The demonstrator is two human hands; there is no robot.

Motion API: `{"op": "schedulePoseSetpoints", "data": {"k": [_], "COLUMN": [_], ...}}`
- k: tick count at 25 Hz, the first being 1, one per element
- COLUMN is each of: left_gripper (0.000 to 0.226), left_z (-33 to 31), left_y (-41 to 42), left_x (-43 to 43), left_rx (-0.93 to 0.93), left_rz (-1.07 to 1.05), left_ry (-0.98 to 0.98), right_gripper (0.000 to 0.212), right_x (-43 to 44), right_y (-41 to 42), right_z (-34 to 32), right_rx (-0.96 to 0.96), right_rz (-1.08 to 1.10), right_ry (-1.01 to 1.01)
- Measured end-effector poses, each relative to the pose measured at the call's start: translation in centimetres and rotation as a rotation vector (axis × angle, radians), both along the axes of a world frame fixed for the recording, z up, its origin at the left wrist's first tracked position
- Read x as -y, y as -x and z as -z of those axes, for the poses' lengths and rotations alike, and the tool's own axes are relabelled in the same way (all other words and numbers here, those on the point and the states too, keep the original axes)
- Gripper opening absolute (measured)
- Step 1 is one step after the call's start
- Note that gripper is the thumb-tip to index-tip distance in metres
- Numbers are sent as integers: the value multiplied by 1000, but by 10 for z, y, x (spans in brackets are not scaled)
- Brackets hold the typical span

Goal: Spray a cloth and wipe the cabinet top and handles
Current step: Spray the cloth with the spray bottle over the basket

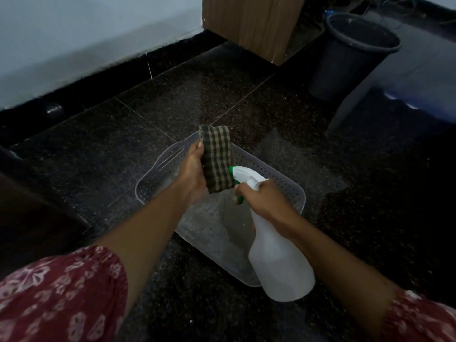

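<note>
Left hand (195, 169) clamps the folded checked cloth (217, 159) upright over the perforated basket (283, 183), right hand (264, 198) wrapped round the spray bottle (278, 262) (nozzle nearly touching the cloth); best to squeeze briefly, dampening evenly, letting drips fall into the basket.

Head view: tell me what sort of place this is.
Probably a room in a home, seen at floor level: dark speckled polished floor tiles, a pale painted wall, a grey waste bin beside wooden furniture, and a perforated plastic basket on the floor.
</note>
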State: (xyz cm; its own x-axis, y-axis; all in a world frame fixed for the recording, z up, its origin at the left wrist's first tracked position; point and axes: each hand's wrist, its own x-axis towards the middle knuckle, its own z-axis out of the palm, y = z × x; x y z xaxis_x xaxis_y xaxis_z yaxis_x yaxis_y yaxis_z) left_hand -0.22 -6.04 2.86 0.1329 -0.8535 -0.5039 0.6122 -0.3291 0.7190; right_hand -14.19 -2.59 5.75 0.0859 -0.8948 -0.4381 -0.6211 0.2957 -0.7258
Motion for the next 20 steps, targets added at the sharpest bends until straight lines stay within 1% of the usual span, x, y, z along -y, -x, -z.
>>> {"op": "schedulePoseSetpoints", "data": {"k": [2, 5, 9, 13, 15, 18, 20], "left_gripper": [36, 35, 35, 29, 29, 30, 32], "left_z": [1, 3, 6, 5, 5, 5, 7], "left_y": [1, 1, 3, 6, 6, 6, 6], "left_x": [1, 2, 0, -2, -2, -2, -2], "left_rx": [3, -2, 34, -1, -5, -41, -58], "left_rz": [-1, 2, 41, 46, 56, 52, 34], "left_ry": [4, -8, -15, -23, -23, -32, -33], "right_gripper": [27, 34, 25, 24, 21, 18, 19], "right_x": [-1, 2, 3, 5, 7, 8, 9], "right_y": [-1, 1, 1, -2, -2, -2, 0], "right_z": [1, 2, -3, -3, -4, -3, -1], "right_rx": [-24, -33, 55, 70, 85, 147, 267], "right_rz": [-31, 22, 29, 24, 29, 45, 110], "right_ry": [-9, -13, 28, 44, 47, 114, 189]}}
